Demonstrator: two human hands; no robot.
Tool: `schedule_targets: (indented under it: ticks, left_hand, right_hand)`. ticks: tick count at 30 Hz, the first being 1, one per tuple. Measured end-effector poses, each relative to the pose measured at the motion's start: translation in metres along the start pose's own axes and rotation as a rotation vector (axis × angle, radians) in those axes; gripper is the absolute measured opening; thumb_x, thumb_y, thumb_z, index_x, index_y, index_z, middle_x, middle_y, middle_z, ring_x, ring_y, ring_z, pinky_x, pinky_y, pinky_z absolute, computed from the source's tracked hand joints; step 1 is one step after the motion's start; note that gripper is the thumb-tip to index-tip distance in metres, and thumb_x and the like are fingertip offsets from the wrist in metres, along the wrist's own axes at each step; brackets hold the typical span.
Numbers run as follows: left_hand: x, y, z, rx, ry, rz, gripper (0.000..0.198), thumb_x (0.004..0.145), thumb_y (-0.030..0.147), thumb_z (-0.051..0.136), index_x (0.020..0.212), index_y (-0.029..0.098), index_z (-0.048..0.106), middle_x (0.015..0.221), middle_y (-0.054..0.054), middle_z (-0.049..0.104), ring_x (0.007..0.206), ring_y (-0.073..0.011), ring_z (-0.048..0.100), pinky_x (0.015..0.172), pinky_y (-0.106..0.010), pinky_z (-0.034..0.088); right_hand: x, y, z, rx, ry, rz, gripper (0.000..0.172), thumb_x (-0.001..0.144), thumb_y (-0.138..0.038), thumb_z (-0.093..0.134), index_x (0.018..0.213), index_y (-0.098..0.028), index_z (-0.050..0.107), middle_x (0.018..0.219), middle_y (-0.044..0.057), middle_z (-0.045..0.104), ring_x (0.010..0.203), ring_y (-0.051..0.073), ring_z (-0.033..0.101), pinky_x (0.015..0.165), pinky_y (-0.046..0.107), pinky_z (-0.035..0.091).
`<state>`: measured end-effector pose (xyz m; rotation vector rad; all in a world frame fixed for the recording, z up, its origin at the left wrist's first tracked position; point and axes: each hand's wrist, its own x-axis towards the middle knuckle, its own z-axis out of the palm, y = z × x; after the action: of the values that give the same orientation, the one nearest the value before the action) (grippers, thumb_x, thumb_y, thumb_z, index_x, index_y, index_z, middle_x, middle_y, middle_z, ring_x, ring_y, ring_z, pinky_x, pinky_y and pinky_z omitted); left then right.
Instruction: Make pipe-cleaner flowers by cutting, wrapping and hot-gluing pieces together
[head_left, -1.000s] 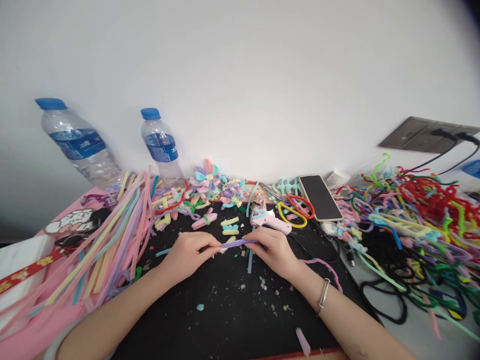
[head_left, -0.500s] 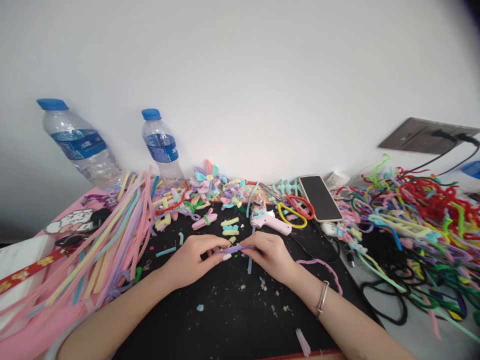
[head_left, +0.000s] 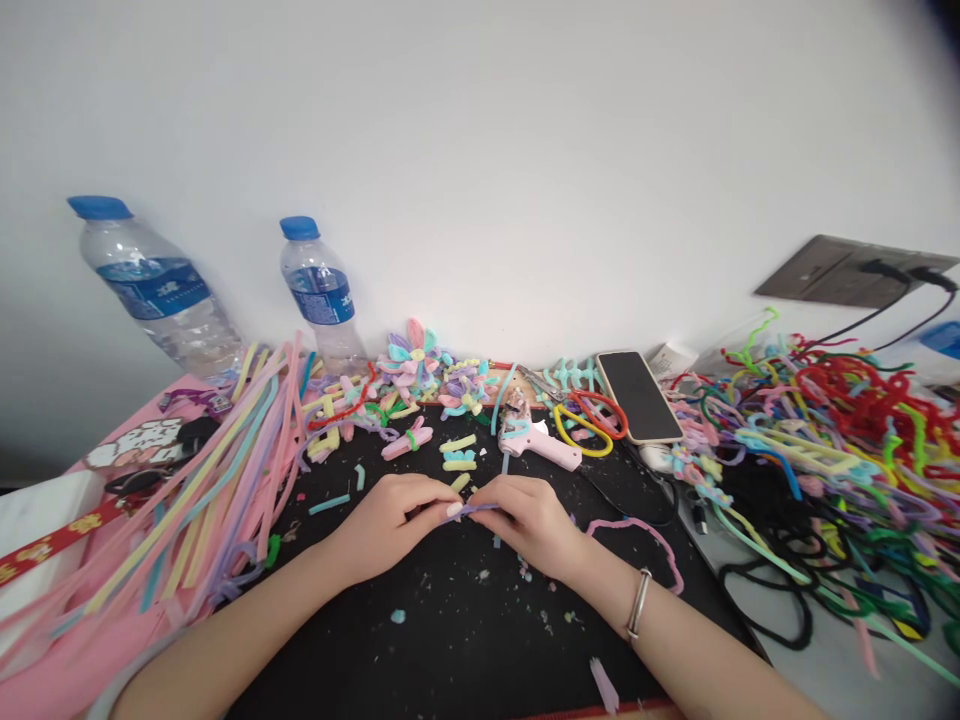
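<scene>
Between my two hands runs a purple pipe cleaner [head_left: 474, 508]. My left hand [head_left: 409, 510] pinches one end between thumb and fingers. My right hand [head_left: 523, 515], with a bracelet on its wrist, pinches the other end close by; its fingertips are partly hidden. Just beyond the fingers lie short yellow and blue pipe cleaner pieces [head_left: 459, 455]. A pink glue gun [head_left: 547, 446] rests past my right hand, and a glue stick pokes out behind it. To the right of that hand a pinkish-purple pipe cleaner [head_left: 643, 528] curves over the black mat [head_left: 360, 640].
Striped pipe cleaners [head_left: 217, 460] fan out on the left, near two water bottles [head_left: 322, 295]. Scissors [head_left: 581, 430] and a phone [head_left: 639, 397] lie at the back right. A tangled heap of pipe cleaners [head_left: 847, 440] covers the far right. Pipe cleaner flowers [head_left: 416, 355] stand along the wall.
My hands have come closer together, with the right hand shifted left and slightly down. Less of the purple pipe cleaner and of the glue stick shows now.
</scene>
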<state>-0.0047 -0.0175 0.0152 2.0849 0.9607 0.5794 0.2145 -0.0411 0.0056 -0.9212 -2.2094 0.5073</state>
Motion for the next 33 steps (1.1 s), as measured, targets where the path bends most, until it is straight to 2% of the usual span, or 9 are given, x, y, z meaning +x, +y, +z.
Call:
schedule_targets:
  ticks: [3,6,11,17,28,33]
  left_hand:
    - [0.0022,0.0016,-0.0027,-0.092,-0.032,-0.079,0.028,0.094,0.033,0.048,0.098,0.020,0.072,0.093,-0.003,0.073,0.083,-0.0179,0.065,0.074,-0.025,0.047]
    - [0.0038,0.0017,-0.0038,-0.229,-0.106,-0.101,0.030,0.093,0.036,0.048,0.096,0.019,0.072,0.091,-0.003,0.073,0.082,-0.0179,0.066,0.075,-0.026,0.048]
    - [0.0049,0.0012,-0.0028,-0.381,-0.126,-0.140,0.022,0.089,0.032,0.056,0.092,0.018,0.072,0.088,-0.003,0.074,0.083,-0.0185,0.067,0.075,-0.025,0.049]
    - [0.0044,-0.0005,0.0000,-0.340,-0.108,-0.198,0.018,0.081,0.033,0.066,0.089,0.018,0.073,0.084,-0.001,0.073,0.071,-0.0151,0.061,0.064,-0.023,0.046]
    - [0.0038,-0.0019,-0.0023,-0.365,-0.104,-0.183,0.018,0.086,0.032,0.059,0.088,0.019,0.072,0.088,-0.001,0.073,0.083,-0.0180,0.066,0.075,-0.025,0.048]
    - [0.0035,-0.0027,-0.0019,-0.343,-0.121,-0.181,0.024,0.088,0.037,0.057,0.090,0.019,0.072,0.089,-0.002,0.073,0.083,-0.0185,0.065,0.074,-0.025,0.048]
  right_hand:
    - [0.0006,-0.0014,-0.0021,0.030,0.039,-0.026,0.015,0.096,-0.024,0.049,0.097,-0.019,0.063,0.085,0.005,0.069,0.076,0.015,0.065,0.069,0.025,0.052]
    - [0.0005,-0.0020,-0.0035,0.046,0.053,-0.054,0.016,0.097,-0.022,0.047,0.101,-0.020,0.062,0.089,0.005,0.069,0.082,0.015,0.065,0.073,0.026,0.053]
    - [-0.0006,-0.0016,-0.0029,0.030,0.056,-0.086,0.016,0.096,-0.018,0.048,0.103,-0.021,0.062,0.092,0.005,0.069,0.086,0.015,0.066,0.076,0.026,0.054]
    - [-0.0006,0.0000,-0.0015,0.036,0.040,-0.070,0.015,0.096,-0.020,0.049,0.102,-0.021,0.063,0.091,0.005,0.070,0.085,0.015,0.066,0.077,0.026,0.054]
    - [0.0000,0.0008,-0.0045,0.020,0.031,-0.063,0.021,0.096,-0.019,0.047,0.111,-0.020,0.062,0.098,0.007,0.070,0.089,0.016,0.066,0.079,0.028,0.055]
    - [-0.0007,0.0018,-0.0035,0.034,0.042,-0.028,0.021,0.097,-0.020,0.046,0.110,-0.022,0.062,0.095,0.006,0.071,0.086,0.016,0.067,0.077,0.027,0.055]
